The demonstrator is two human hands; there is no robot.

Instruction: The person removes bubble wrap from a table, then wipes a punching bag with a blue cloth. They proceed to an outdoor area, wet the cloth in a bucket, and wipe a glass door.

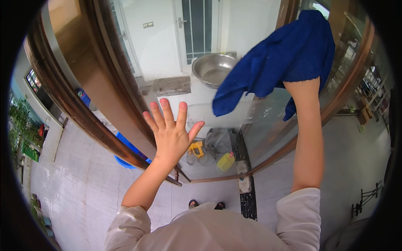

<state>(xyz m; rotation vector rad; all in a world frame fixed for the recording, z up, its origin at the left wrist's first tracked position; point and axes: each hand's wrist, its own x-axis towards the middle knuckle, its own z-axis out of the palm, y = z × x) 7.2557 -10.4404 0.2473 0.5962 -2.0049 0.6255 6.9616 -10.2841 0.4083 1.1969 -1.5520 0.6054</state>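
Note:
Before me stands a glass door panel (267,125) in a brown frame (333,109). With fingers spread and nothing in it, my left hand (171,138) is flat against or just before the glass, near the left side of the frame; I cannot tell if it touches. A dark blue cloth (276,59) drapes over my right hand (302,86) at the upper right of the panel. Only the wrist end of that hand shows, as the cloth hides the fingers. Whitish streaks and spots mark the glass below the cloth.
Through the glass appear a steel basin (215,70), a yellow-green bottle (225,161), a yellow-orange handled tool (197,149) and a dark, clear-topped container (221,141). A long curved brown handle (78,116) runs along the left. Beyond it is a blue tub (125,157).

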